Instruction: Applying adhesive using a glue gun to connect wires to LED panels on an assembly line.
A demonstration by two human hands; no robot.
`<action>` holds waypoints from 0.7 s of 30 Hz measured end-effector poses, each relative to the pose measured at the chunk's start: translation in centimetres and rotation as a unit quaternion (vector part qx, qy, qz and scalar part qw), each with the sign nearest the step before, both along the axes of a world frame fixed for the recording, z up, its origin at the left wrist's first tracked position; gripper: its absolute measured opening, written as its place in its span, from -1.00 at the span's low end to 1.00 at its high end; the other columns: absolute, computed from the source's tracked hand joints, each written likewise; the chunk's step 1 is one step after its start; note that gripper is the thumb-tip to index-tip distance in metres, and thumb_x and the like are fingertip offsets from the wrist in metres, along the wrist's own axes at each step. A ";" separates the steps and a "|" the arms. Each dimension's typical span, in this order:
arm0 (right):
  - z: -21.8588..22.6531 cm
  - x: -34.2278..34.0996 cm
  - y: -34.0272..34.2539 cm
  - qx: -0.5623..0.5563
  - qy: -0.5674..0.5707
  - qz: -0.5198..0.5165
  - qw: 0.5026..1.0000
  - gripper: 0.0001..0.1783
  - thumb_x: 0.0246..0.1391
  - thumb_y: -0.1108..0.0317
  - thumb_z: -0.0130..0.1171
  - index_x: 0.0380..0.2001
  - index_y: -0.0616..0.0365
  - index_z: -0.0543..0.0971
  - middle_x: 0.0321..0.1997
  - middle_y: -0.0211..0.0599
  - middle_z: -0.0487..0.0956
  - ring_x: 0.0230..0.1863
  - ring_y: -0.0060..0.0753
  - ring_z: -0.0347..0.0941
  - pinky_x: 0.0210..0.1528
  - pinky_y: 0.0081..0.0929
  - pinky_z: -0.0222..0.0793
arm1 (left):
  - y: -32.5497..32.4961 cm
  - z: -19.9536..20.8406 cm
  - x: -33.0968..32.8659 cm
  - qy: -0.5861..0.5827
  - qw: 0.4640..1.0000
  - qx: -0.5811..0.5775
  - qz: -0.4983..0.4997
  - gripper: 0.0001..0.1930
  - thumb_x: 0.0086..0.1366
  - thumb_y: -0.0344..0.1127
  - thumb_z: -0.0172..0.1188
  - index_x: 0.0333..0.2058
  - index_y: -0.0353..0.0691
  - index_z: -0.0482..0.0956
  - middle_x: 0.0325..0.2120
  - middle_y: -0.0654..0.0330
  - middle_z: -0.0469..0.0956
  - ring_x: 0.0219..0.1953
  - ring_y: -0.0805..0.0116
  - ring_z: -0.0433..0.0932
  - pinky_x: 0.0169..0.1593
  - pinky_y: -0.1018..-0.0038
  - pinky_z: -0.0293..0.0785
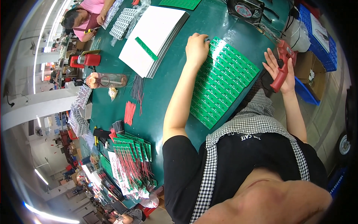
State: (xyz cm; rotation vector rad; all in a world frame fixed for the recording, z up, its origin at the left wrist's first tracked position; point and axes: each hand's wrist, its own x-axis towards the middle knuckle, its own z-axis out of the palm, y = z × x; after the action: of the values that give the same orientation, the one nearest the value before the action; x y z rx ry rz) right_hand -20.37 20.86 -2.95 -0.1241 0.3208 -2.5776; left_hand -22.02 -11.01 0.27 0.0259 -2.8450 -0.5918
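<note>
Green circuit board panels [223, 74] with rows of small white-marked units lie on the table in front of me, two of them seemingly edge to edge. My left hand [197, 50] rests at their far left corner. Its fingers are bent together, with something small and greyish at the tips that I cannot make out. Beyond the table's right edge, my right hand [289, 83] loosely holds a red soldering gun [280, 76] between thumb and palm, several fingers stretched out past the handle. The gun's metal tip points to the far left, toward the fan.
A black fan [244, 10] stands at the far edge. Left are stacked white sheets [149, 33] with a green strip [146, 48], dark wires [138, 87], red wires [129, 113], a bottle [106, 80] and wired boards [130, 149]. A co-worker [87, 18] sits far left; blue crates [324, 48] stand right.
</note>
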 end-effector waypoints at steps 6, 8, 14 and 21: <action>-0.4 0.8 -0.4 0.019 -0.003 0.019 1.000 -0.31 0.13 0.01 -0.08 0.25 -0.04 -0.03 0.31 -0.02 -0.02 0.35 -0.06 -0.20 0.31 -0.10 -0.24 | 6.2 1.3 7.9 -0.049 0.969 -0.051 -0.239 -0.34 0.02 0.09 0.17 0.09 -0.03 0.28 0.17 -0.04 0.08 0.23 -0.13 -0.03 0.21 -0.02 -0.06; -0.1 0.8 -0.9 0.025 0.001 0.017 1.000 -0.31 0.14 0.01 -0.09 0.25 -0.04 -0.03 0.31 -0.02 -0.02 0.35 -0.06 -0.20 0.32 -0.11 -0.24 | 7.5 0.4 8.8 -0.039 0.966 -0.053 -0.250 -0.31 0.03 0.14 0.13 0.13 0.06 0.23 0.18 -0.03 0.06 0.23 -0.16 -0.05 0.21 -0.04 -0.07; 0.6 0.1 -1.9 0.027 0.027 0.022 0.999 -0.34 0.16 0.03 -0.12 0.25 -0.01 -0.02 0.31 -0.01 -0.02 0.35 -0.06 -0.20 0.32 -0.15 -0.26 | 8.8 -0.4 8.5 -0.043 0.976 -0.069 -0.202 -0.31 0.03 0.15 0.11 0.13 0.05 0.22 0.18 -0.08 0.04 0.22 -0.22 -0.06 0.17 -0.12 -0.07; 0.7 -0.4 -2.8 0.056 0.038 0.022 0.997 -0.35 0.17 0.04 -0.13 0.24 0.03 -0.01 0.30 0.01 0.00 0.35 -0.06 -0.18 0.32 -0.16 -0.25 | 9.0 -0.6 8.7 -0.039 0.982 -0.071 -0.170 -0.33 0.06 0.14 0.06 0.14 0.02 0.22 0.18 -0.13 0.03 0.22 -0.27 -0.08 0.15 -0.19 -0.11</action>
State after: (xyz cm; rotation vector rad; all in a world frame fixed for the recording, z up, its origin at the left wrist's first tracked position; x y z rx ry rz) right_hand -20.74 18.08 -2.21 -0.1878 0.4841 -2.5083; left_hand -13.31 -2.02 -0.36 -0.4796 -2.9815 -0.4548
